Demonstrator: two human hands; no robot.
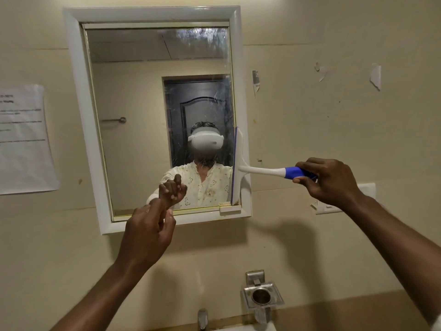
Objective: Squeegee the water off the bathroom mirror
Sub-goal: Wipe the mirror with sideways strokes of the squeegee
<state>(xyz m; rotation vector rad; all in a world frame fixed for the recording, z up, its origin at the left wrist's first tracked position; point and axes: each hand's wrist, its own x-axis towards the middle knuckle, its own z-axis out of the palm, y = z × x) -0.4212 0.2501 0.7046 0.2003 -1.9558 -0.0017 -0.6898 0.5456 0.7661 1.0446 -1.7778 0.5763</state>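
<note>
The bathroom mirror [133, 139] hangs on the wall in a white frame [78, 96]. Water streaks remain near its top right and along its right side. My right hand [327, 180] grips the blue end of a white squeegee [241, 163]. Its blade stands upright against the mirror's right edge, in the lower half. My left hand [148, 232] hovers in front of the mirror's bottom edge, fingers loosely curled, holding nothing.
A paper notice [23, 139] is taped to the wall on the left. A metal holder [261, 295] and a tap [202, 318] sit below the mirror. A white switch plate [367, 189] lies behind my right wrist. Torn paper scraps [375, 76] stick to the wall on the right.
</note>
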